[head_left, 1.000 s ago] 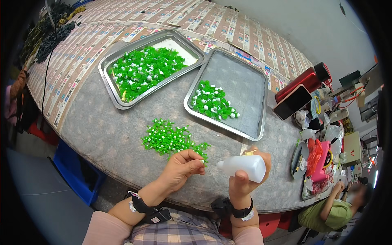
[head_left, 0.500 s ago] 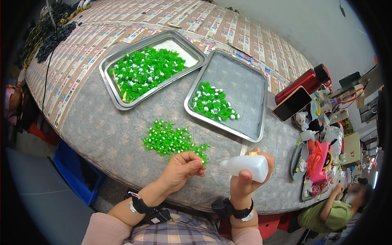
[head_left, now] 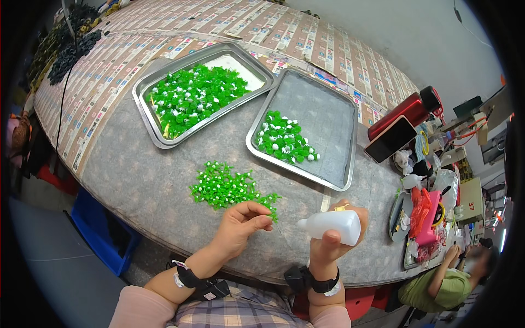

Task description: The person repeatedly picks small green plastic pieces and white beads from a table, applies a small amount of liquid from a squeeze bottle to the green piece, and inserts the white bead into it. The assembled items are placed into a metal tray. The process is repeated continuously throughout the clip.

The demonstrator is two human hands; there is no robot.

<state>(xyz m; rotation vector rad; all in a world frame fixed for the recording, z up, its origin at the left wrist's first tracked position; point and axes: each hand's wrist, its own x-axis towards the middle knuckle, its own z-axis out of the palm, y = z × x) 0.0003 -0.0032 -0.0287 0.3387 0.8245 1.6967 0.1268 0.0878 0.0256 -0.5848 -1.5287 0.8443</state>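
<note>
My left hand point(head_left: 244, 227) is closed in a pinch at the near edge of a loose pile of small green plastic pieces with white dots point(head_left: 224, 186). A small green piece point(head_left: 273, 215) shows at its fingertips. In my right hand point(head_left: 350, 218) lies a translucent white squeeze bottle point(head_left: 331, 225), tilted on its side with its narrow nozzle toward my left hand, a short gap apart. A yellowish patch point(head_left: 342, 207) shows by the right fingers. Beyond the pile, the right metal tray point(head_left: 322, 109) holds a smaller heap of green pieces with white balls point(head_left: 284, 136).
Another metal tray point(head_left: 156, 134), at the far left, is mostly filled with green-and-white pieces. To the right stand a phone point(head_left: 391, 139), a red flask point(head_left: 404, 113) and a pink container point(head_left: 429, 218) amid clutter. A person in green point(head_left: 437, 290) sits at the right.
My left fingers have shifted slightly, and the white dot seen at their tips is no longer visible. The bottle has moved slightly right, away from the left fingers.
</note>
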